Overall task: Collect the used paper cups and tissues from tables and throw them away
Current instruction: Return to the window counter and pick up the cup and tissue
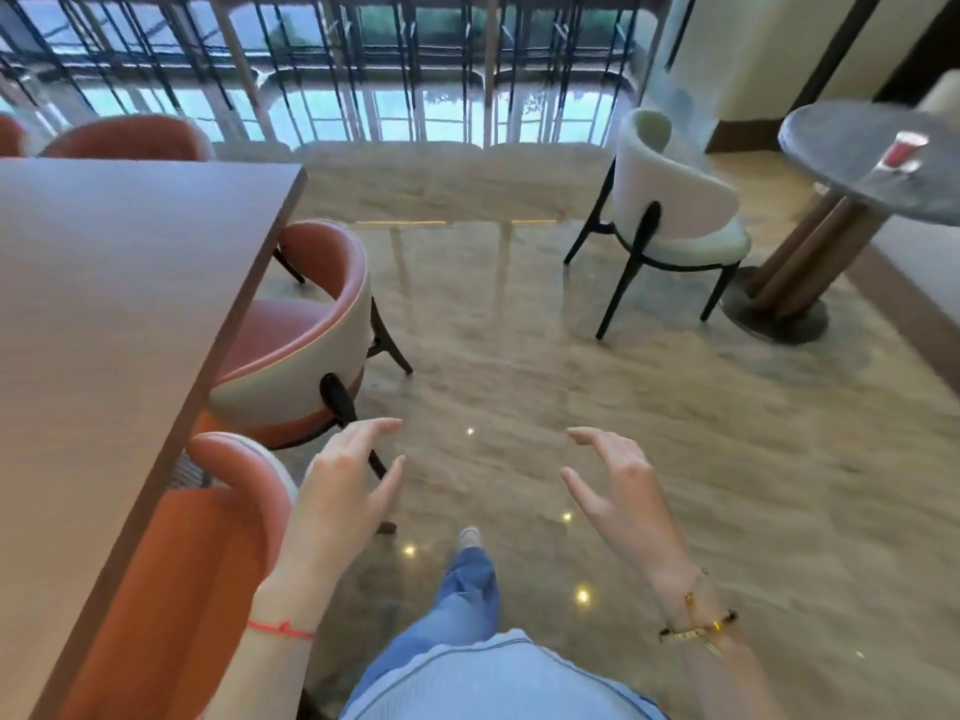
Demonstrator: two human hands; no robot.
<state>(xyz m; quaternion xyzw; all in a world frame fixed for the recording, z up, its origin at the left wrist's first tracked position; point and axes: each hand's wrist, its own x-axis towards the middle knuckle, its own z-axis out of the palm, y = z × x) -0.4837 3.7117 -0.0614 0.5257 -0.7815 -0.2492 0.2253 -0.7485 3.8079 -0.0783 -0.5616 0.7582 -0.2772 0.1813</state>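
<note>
A red and white paper cup [903, 151] stands on the round grey table [852, 148] at the far right, blurred by motion. My left hand [345, 491] and my right hand [618, 491] hover over the glossy floor in front of me, both empty with fingers spread and curled. Both hands are far from the cup. I see no tissues in this view. The long brown table [104, 314] on my left shows a bare top.
Orange chairs [306, 335] are tucked along the long table's right side. A white chair [670, 215] stands beside the round table's wooden pedestal [800, 262]. Glossy marble floor lies between them. Windows with dark railings run along the back.
</note>
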